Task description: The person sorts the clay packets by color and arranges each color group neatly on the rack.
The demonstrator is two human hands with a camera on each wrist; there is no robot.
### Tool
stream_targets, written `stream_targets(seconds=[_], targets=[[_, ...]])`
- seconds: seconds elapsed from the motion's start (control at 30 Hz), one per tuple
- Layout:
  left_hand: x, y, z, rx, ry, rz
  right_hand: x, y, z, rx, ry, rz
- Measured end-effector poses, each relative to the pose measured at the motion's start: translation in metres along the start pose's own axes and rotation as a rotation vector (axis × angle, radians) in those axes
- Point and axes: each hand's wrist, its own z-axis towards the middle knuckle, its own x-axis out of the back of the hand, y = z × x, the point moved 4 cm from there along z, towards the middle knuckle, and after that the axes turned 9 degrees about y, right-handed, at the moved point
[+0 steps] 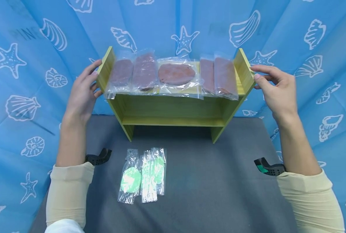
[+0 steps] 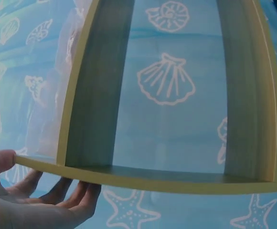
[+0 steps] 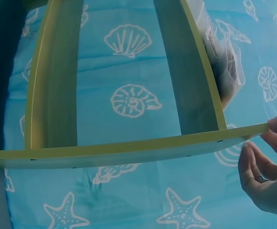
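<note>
A yellow-green wooden shelf (image 1: pixel 173 121) stands upright on the grey table. My left hand (image 1: pixel 84 89) holds its left side panel near the top. The left wrist view shows that thumb at the panel's end, with the fingers (image 2: pixel 86 198) along the outer face. At the opposite panel, my right hand (image 1: pixel 279 87) pinches the upper edge between thumb and finger. On the top board lie several clear bags with flat brownish-pink slabs; an oval slab (image 1: pixel 177 73) is in the middle, with long slabs (image 1: pixel 145 71) on both sides.
Clear packets with round light-green pieces (image 1: pixel 130 179) lie on the table (image 1: pixel 205 194) in front of the shelf, left of centre. A narrow clear packet (image 1: pixel 148 181) lies between them. A blue curtain (image 1: pixel 213 26) with white shells and starfish hangs behind and at both sides.
</note>
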Motion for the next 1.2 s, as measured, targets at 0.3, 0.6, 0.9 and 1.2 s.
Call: stream_targets(seconds=[0.3,0.6,0.9,1.2], targets=[[0.011,-0.004,-0.017,-0.037,0.016,0.065,-0.004,0.004,0.001,-0.156,-0.203,-0.004],[0.026,-0.016,-0.03,-0.163,0.048,0.203,-0.005,0.013,-0.002,-0.319,-0.297,0.259],[0.039,-0.047,-0.047,-0.161,-0.008,0.262,-0.007,0.02,-0.003,-0.383,-0.301,0.373],[0.052,-0.081,-0.065,-0.153,-0.043,0.3,-0.013,0.025,-0.004,-0.376,-0.333,0.461]])
